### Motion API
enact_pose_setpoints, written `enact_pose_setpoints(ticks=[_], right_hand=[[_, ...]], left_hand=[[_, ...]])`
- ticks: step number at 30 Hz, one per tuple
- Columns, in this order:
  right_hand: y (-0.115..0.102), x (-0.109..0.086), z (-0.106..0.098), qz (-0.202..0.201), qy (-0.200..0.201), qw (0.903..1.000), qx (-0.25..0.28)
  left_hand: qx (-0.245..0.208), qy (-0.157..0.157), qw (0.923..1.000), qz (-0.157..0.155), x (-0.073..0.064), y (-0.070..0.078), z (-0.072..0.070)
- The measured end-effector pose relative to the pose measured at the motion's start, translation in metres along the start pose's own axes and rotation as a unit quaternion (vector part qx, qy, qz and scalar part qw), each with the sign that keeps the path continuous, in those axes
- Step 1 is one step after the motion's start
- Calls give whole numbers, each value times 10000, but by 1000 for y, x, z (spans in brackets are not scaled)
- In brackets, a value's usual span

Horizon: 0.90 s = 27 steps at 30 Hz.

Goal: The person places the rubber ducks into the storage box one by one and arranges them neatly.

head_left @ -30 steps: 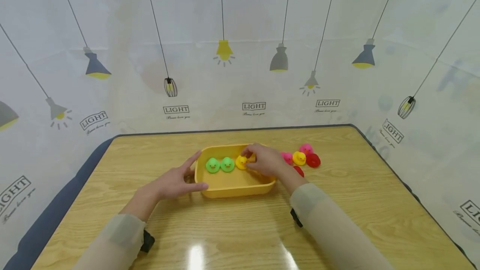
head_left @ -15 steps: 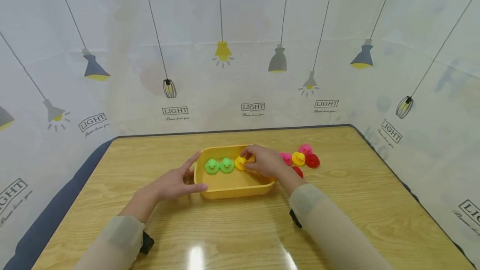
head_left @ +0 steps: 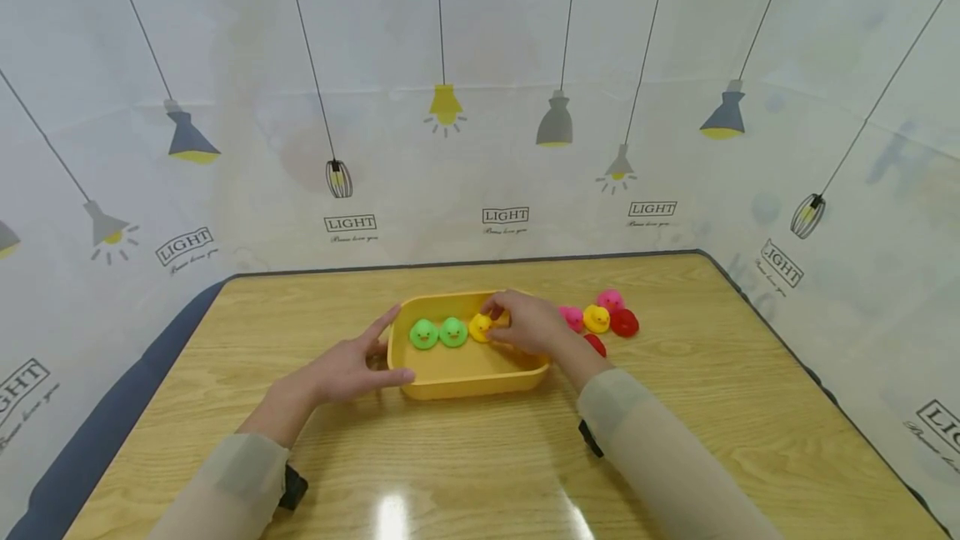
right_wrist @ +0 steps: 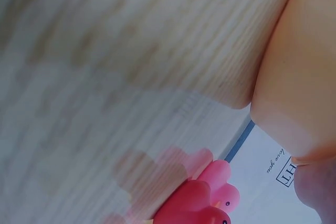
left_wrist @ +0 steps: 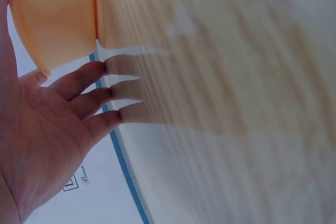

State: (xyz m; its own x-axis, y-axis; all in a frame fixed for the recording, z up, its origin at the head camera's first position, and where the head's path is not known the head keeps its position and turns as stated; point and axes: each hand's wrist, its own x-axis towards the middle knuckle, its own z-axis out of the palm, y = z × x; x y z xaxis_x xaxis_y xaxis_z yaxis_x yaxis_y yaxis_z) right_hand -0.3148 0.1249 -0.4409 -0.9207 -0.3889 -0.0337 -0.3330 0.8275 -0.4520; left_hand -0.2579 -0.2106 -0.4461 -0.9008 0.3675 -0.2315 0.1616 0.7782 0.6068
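A yellow plastic tray sits on the table with two green rubber ducks side by side at its left. My left hand spans the tray's left end, thumb at the near rim and index finger at the far corner. In the left wrist view, the other fingers are spread with their tips on the table. Inside the tray, to the right of the green ducks, a yellow rubber duck is pinched between thumb and fingers of my right hand. Part of that duck is hidden by the hand.
To the right of the tray lies a loose group: pink ducks, another yellow duck and red ducks, one partly behind my right wrist. The wooden table meets a lamp-printed backdrop at its far edge.
Only the head view has shifted very slightly. Both hands, the tray and the ducks keep their places.
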Motion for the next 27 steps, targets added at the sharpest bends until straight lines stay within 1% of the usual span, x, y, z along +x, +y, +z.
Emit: enact_pose_setpoints(ticks=[9, 27], right_hand=[[1, 0, 1, 71, 42, 10000, 42], [-1, -2, 0, 36, 92, 9999, 98]], left_hand=[[52, 7, 10000, 59, 1, -2, 0], [11, -3, 10000, 81, 1, -2, 0]])
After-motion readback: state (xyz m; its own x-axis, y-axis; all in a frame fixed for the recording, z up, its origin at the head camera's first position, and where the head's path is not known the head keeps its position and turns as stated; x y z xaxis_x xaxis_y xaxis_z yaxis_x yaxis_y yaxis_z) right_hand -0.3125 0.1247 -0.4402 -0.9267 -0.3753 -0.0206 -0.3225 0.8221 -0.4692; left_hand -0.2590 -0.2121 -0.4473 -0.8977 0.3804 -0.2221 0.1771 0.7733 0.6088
